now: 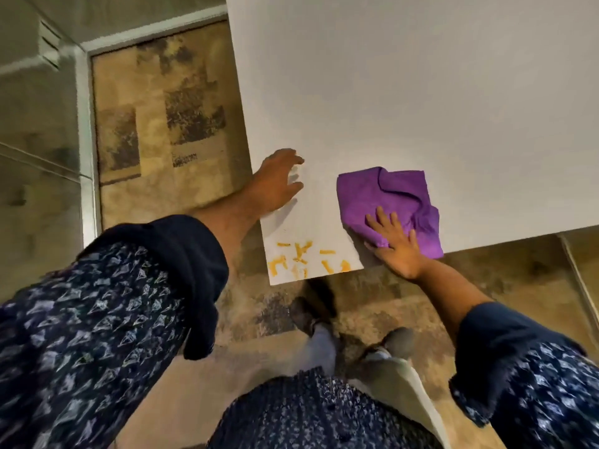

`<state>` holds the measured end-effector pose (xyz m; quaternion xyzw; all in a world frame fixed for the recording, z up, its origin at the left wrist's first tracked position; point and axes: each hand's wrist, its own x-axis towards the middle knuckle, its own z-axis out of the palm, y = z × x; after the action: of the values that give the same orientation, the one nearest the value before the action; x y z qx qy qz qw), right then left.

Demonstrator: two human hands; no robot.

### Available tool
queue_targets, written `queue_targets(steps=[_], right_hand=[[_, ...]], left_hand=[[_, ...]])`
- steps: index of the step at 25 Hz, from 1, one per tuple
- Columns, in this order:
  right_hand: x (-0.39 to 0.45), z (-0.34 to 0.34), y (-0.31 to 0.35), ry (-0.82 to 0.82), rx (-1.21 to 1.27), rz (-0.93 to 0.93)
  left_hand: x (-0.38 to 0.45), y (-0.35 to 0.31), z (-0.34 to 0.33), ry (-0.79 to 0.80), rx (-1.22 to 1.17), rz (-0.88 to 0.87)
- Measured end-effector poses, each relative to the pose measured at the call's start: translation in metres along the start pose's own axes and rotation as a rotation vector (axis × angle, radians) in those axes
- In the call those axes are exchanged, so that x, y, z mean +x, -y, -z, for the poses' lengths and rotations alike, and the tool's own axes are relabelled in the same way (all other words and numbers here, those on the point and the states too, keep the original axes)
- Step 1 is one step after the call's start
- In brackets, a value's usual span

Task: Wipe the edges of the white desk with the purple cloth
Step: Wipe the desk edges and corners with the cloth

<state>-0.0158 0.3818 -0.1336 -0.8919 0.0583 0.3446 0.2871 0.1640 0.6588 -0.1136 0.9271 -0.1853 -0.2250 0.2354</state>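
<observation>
The white desk (405,92) fills the upper right; its near corner points toward me. A crumpled purple cloth (392,199) lies by the desk's front edge. My right hand (393,244) presses flat on the cloth's near part, fingers spread, right at the edge. My left hand (278,183) rests on the desk's left edge, fingers spread on the top, holding nothing. Several orange marks (304,257) stain the desk's near corner between my hands.
Brown patterned floor (162,124) lies to the left and below the desk. A white baseboard and wall (86,140) run along the left. My feet (324,322) stand on the floor just below the desk's corner.
</observation>
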Motion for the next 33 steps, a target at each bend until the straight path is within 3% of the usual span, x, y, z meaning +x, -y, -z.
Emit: queue_targets(steps=[7, 12, 24, 30, 33], right_hand=[[0.001, -0.019, -0.006, -0.085, 0.030, 0.017], [0.008, -0.034, -0.013, -0.170, 0.006, 0.016], [0.017, -0.064, 0.030, -0.334, 0.109, -0.098], [0.023, -0.027, 0.009, -0.345, -0.347, -0.010], [0.031, -0.028, 0.003, -0.478, -0.473, 0.039]], left_hand=[[0.066, 0.040, -0.006, 0.083, 0.363, -0.119], [0.068, 0.058, -0.026, -0.073, 0.468, -0.199], [0.068, 0.072, -0.032, -0.195, 0.409, -0.257], [0.067, 0.076, -0.035, -0.224, 0.414, -0.283], [0.068, 0.074, -0.033, -0.211, 0.390, -0.298]])
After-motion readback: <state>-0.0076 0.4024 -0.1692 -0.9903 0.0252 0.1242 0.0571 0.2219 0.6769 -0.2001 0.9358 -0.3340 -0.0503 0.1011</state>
